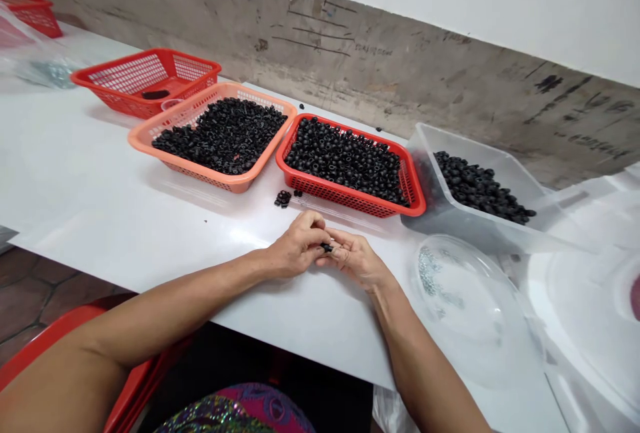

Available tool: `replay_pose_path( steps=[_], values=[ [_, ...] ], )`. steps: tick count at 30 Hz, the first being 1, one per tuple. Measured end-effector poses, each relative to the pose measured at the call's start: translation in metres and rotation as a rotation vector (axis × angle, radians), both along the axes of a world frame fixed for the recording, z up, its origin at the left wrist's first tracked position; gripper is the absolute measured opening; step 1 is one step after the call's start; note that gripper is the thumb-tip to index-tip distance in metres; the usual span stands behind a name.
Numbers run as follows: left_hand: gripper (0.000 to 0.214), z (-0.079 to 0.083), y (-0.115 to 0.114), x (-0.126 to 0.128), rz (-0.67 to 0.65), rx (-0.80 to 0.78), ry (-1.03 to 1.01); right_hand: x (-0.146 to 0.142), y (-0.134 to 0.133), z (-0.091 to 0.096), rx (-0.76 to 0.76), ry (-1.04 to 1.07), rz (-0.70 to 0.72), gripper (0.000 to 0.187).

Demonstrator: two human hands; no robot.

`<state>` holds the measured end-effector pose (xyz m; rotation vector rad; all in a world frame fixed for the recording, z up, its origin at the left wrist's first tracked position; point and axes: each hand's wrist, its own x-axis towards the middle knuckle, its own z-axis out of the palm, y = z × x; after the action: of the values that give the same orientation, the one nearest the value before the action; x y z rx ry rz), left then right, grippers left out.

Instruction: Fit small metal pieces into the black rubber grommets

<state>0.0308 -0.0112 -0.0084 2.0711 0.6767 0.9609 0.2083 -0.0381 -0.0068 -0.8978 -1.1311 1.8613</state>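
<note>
My left hand point(296, 246) and my right hand point(356, 258) meet on the white table point(100, 180), fingers pinched together around a small black ring-shaped part point(327, 247). Both hands rest on the tabletop near its front edge. Just beyond them lie a few loose black parts point(283, 198). Behind those stands a red basket point(419, 203) full of black rings, with an orange basket point(140, 142) of smaller black parts to its left.
A clear plastic bin point(510, 236) holding black rings sits at the right. A clear round bowl point(480, 326) with small metal pieces lies right of my hands. Another red basket point(95, 80) stands at the back left. A red chair point(125, 393) is below.
</note>
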Motion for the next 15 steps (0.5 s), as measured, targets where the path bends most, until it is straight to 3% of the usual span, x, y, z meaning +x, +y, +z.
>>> replay_pose_path(
  steps=[4,7,11,13,15],
  values=[
    [0.017,-0.003,-0.001,0.002,0.069,-0.021,-0.045,0.000,0.001,-0.002,0.065,-0.035,-0.014,0.044],
    [0.018,-0.004,-0.003,0.004,0.076,-0.163,-0.130,0.000,0.001,-0.005,0.098,-0.082,-0.065,0.038],
    [0.038,-0.005,-0.006,0.008,-0.056,-0.454,-0.206,0.000,-0.001,-0.005,0.121,-0.130,-0.143,0.033],
    [0.050,-0.006,-0.008,0.010,-0.126,-0.509,-0.181,-0.001,-0.002,-0.004,0.166,-0.171,-0.155,0.032],
    [0.049,-0.007,-0.009,0.011,-0.134,-0.490,-0.147,-0.002,-0.003,-0.003,0.230,-0.211,-0.156,0.031]
  ],
)
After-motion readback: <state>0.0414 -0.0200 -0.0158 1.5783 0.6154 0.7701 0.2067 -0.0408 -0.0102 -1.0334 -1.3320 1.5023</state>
